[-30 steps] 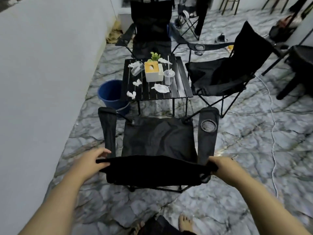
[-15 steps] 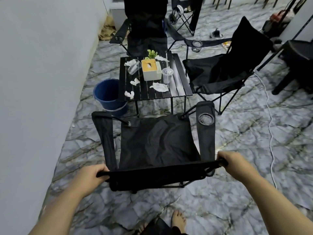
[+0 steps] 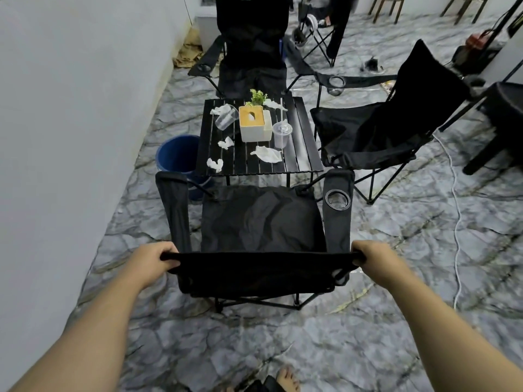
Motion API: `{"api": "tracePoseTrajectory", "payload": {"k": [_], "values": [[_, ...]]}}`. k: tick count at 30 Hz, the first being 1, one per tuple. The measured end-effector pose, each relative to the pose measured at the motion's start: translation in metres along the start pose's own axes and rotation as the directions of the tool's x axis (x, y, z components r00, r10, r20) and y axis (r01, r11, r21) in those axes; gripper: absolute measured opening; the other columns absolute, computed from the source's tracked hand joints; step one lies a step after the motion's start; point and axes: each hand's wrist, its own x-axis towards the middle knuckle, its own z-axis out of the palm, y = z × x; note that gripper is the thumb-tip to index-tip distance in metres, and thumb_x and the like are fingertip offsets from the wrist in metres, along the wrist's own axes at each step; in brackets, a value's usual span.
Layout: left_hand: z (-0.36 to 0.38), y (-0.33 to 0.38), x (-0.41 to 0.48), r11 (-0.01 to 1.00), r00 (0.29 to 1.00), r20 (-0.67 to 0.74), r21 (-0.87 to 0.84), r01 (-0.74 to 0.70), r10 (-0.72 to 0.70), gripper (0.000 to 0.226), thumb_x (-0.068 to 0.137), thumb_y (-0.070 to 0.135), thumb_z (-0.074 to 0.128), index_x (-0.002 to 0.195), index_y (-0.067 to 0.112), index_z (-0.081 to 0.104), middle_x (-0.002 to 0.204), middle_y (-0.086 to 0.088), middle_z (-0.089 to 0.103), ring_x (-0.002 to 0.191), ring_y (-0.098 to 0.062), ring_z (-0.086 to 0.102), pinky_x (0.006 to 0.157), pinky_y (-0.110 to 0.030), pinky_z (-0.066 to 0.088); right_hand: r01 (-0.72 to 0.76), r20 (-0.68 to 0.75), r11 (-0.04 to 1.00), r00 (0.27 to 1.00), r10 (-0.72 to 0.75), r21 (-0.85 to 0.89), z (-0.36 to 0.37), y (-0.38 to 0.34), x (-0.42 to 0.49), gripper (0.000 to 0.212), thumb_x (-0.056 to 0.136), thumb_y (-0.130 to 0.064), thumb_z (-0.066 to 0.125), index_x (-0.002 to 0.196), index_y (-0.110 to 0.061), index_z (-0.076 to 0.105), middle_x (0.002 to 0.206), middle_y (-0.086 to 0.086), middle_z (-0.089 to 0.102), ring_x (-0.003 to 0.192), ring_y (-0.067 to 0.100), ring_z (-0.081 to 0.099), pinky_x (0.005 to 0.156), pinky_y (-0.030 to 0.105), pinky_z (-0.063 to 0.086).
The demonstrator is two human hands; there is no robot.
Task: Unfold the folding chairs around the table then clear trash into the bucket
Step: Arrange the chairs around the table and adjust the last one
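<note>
Clearly, the chair-unfolding step is judged to be near its end: three black folding chairs are seen opened around the small slatted table [image 3: 304, 142], one at the far side [image 3: 249, 52], one at the right side [image 3: 390, 128], and the nearest chair [image 3: 263, 222] just beside the table's near edge with its seat spread wide. The top edge of this nearest chair's backrest is held at both corners: the left hand [image 3: 150, 261] is closed around the left corner, and the right hand [image 3: 373, 258] is closed around the right corner, with the fabric stretched taut between them. A blue bucket [image 3: 177, 154] is set on the floor at the table's left side, close to the wall. On the tabletop a tissue box [image 3: 253, 123] stands near the middle, a lidded plastic cup [image 3: 281, 134] is placed upright just beside it, and another clear cup [image 3: 226, 117] is lying tilted to its left. Crumpled white tissues [image 3: 215, 164] are scattered over the slats. For the next move, both grips would need to be released, the table approached, and the tissues and cups gathered and dropped into the bucket.
</note>
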Motion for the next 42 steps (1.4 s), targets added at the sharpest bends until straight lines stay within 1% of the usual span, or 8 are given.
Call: {"api": "tracePoseTrajectory", "payload": {"k": [9,18,27,30,33,36,39,42], "values": [[-0.001,-0.002,0.002,0.999,1.0,0.003,-0.033,0.016,-0.016,0.018,0.079,0.006,0.069,0.067,0.017,0.062,0.071,-0.001,0.065,0.069,-0.014,0.059,0.061,-0.028,0.04,0.022,-0.017,1.0,1.0,-0.022,-0.004,0.002,-0.002,-0.001,0.014,0.077,0.004,0.043,0.073,-0.008,0.045,0.061,0.003,0.041,0.066,0.026,0.042,0.047,0.029,0.024],[0.004,-0.005,-0.013,0.999,1.0,0.006,-0.04,0.016,-0.016,0.011,0.081,0.007,0.066,0.072,0.011,0.063,0.067,0.001,0.062,0.064,-0.009,0.054,0.056,-0.025,0.035,0.014,-0.021,1.0,1.0,-0.014,-0.011,0.009,0.0,-0.002,0.012,0.08,0.003,0.043,0.083,-0.001,0.054,0.082,0.02,0.061,0.069,0.027,0.046,0.052,0.033,0.028],[0.0,-0.012,-0.025,1.0,1.0,-0.007,-0.01,-0.014,0.014,0.018,0.084,0.013,0.064,0.072,0.022,0.053,0.07,0.001,0.057,0.066,-0.012,0.051,0.055,-0.028,0.034,0.027,0.028,0.999,0.999,-0.026,-0.037,0.015,0.008,0.002,0.01,0.082,-0.004,0.052,0.091,-0.006,0.056,0.089,0.014,0.065,0.084,0.033,0.058,0.065,0.038,0.042],[-0.003,-0.014,-0.031,0.999,0.999,-0.009,-0.018,-0.043,0.042,0.023,0.084,0.014,0.063,0.075,0.033,0.054,0.079,0.003,0.062,0.075,-0.012,0.057,0.061,-0.027,0.039,0.001,0.11,1.0,0.994,-0.001,0.002,0.007,0.002,-0.002,0.018,0.081,-0.016,0.062,0.096,-0.008,0.056,0.094,0.012,0.065,0.089,0.03,0.059,0.071,0.038,0.045],[-0.011,-0.017,-0.039,0.995,0.999,-0.002,-0.093,-0.043,0.043,0.025,0.084,0.011,0.062,0.087,0.036,0.059,0.094,0.004,0.066,0.091,-0.014,0.06,0.077,-0.031,0.046,-0.035,0.213,0.995,0.977,0.015,0.09,-0.008,-0.015,-0.008,0.04,0.075,-0.046,0.071,0.098,-0.015,0.058,0.095,0.004,0.066,0.09,0.021,0.06,0.078,0.036,0.047],[-0.017,-0.022,-0.05,0.977,0.998,-0.049,-0.212,-0.036,0.026,0.025,0.086,0.01,0.062,0.103,0.029,0.061,0.105,0.004,0.064,0.101,-0.014,0.058,0.085,-0.029,0.044,0.048,0.201,0.986,0.976,-0.081,0.161,-0.018,-0.052,-0.008,0.045,0.075,-0.056,0.066,0.106,-0.025,0.059,0.1,-0.006,0.064,0.097,0.015,0.06,0.082,0.03,0.048],[-0.031,-0.031,-0.062,0.953,0.992,-0.127,-0.301,-0.028,-0.011,0.027,0.087,0.012,0.062,0.113,0.019,0.06,0.109,0.001,0.062,0.102,-0.013,0.056,0.08,-0.023,0.039,0.228,0.161,0.955,0.952,-0.259,0.189,-0.011,-0.115,-0.002,0.038,0.081,-0.047,0.065,0.109,-0.023,0.06,0.101,-0.006,0.064,0.099,0.013,0.061,0.086,0.028,0.048],[-0.048,-0.052,-0.069,0.927,0.986,-0.161,-0.375,-0.027,-0.037,0.027,0.087,0.014,0.062,0.114,0.018,0.061,0.112,0.0,0.062,0.105,-0.013,0.057,0.086,-0.024,0.04,0.365,0.178,0.905,0.897,-0.405,0.22,0.008,-0.19,0.003,0.028,0.085,-0.04,0.064,0.107,-0.023,0.061,0.098,-0.009,0.063,0.096,0.011,0.061,0.082,0.025,0.047]]}}
